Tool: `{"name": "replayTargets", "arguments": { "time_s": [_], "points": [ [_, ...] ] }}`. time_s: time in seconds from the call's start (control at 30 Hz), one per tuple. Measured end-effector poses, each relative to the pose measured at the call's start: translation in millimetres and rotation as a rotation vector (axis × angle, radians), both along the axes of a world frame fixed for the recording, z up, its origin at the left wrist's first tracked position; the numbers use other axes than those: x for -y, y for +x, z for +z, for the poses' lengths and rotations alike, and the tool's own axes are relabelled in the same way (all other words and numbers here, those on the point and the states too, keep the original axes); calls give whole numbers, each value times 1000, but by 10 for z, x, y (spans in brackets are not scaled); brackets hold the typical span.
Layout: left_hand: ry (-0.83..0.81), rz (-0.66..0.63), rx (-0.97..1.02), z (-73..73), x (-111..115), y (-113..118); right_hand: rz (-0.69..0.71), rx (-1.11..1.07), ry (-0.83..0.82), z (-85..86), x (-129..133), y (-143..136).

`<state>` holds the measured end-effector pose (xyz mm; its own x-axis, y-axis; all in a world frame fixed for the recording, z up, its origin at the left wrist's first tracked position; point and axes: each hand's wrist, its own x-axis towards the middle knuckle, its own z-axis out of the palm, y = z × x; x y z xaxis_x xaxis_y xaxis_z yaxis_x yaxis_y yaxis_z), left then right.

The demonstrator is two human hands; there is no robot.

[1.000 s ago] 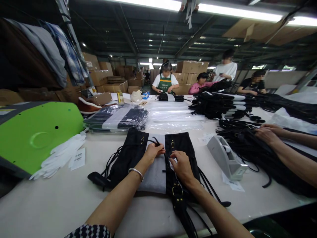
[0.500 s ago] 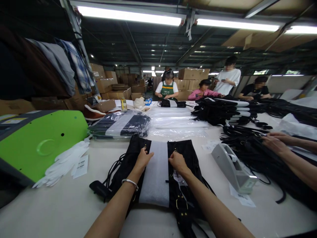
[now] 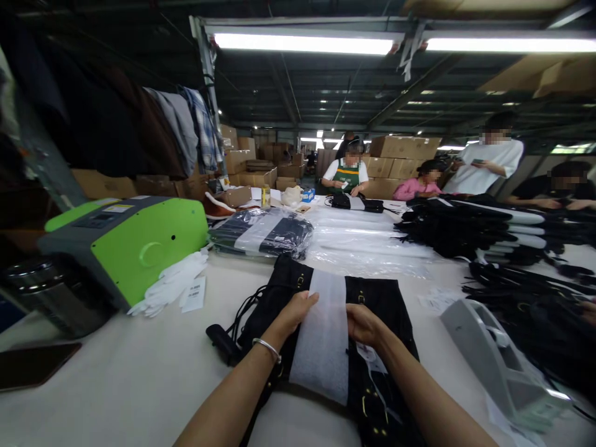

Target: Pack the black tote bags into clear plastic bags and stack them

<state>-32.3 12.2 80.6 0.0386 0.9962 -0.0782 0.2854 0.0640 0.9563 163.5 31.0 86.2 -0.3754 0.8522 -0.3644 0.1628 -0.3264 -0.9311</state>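
One black bag [image 3: 384, 295] lies on the table [image 3: 139, 385], a white band [image 3: 323, 354] across it; the left hand [image 3: 291, 315] has its fingers close together at one edge; the right hand [image 3: 367, 325] curls its fingers at the other; whether either pinches, I cannot tell; it looks soft, floppy, probably light, best taken by both sides.

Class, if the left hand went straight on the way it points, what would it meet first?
The left hand would probably meet the white band across the black item; depth is unclear.
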Motion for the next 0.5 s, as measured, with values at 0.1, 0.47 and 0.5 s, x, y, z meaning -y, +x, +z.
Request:
{"name": "replayTargets", "arguments": {
  "time_s": [0.1,0.47,0.5],
  "points": [
    [85,124,-192,133,26,-494,-43,-51,-72,9,-33,129],
    [-19,356,-544,31,-77,-1280,-199,-199,-148,-137,-60,-113],
    [-46,380,-536,27,-95,-1332,-205,-194,-147,-157,-64,-87]
  ]
}}
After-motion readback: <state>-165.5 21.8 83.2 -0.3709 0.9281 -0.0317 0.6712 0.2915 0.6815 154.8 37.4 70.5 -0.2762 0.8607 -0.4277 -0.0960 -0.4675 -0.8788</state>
